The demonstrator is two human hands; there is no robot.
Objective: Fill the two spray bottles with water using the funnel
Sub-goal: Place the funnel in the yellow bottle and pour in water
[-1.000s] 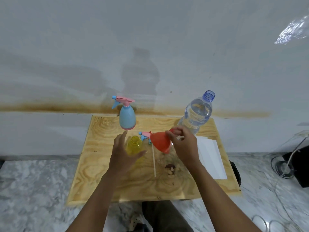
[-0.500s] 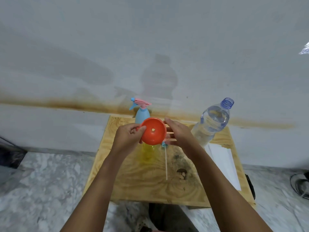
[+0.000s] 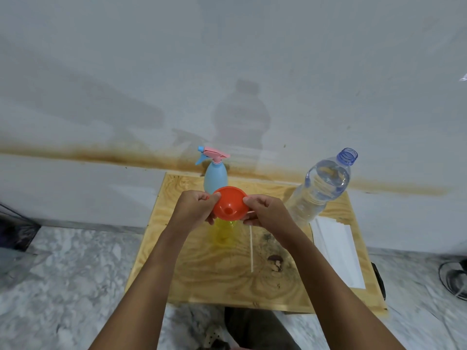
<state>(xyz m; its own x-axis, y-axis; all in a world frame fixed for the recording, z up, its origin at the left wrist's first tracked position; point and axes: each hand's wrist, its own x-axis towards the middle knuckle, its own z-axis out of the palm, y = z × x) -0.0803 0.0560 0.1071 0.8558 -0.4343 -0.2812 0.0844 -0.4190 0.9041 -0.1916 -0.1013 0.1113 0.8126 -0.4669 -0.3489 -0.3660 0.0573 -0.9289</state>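
Clock laid flat on the table [image 3: 214, 279], 12 twd the wall [image 3: 101, 72]. The table is a plywood top over a marbled floor [image 3: 63, 274]. A brown stain runs along the wall just behind it.

From the left, we see the L hand [image 3: 195, 208] over the table's middle, fingers curled. Thumb & fingers pinch the funnel rim at its 9 o'clock.

Behind it, approx 11 o'clock on the table, the blue spray btl [image 3: 214, 178] stands upright. Its pink-and-blue trigger head is on, nozzle twd 9 o'clock. The funnel's far rim overlaps its base in our view, so we can't tell if they touch.

The funnel [image 3: 230, 203], orange, is held btwn both hands. Its mouth is tipped twd us, so we look into the bowl & see the hole.

Directly under it stands the yellow spray btl [image 3: 223, 231], see-through, near table centre. The funnel hides its neck, so we can't tell if the spout is in.

At that btl's 3 o'clock a thin white tube [image 3: 251, 248] lies flat, running 12 to 6. Its top end is hidden by the R hand [image 3: 267, 213]. That hand's fingers are curled too, gripping the funnel rim at 3 o'clock.

Further right, at approx 2 o'clock, is the water btl [image 3: 321, 190], clear, cap off, water inside. Paper sheets [image 3: 338, 253], white, lie along the table edge at 3–4 o'clock.
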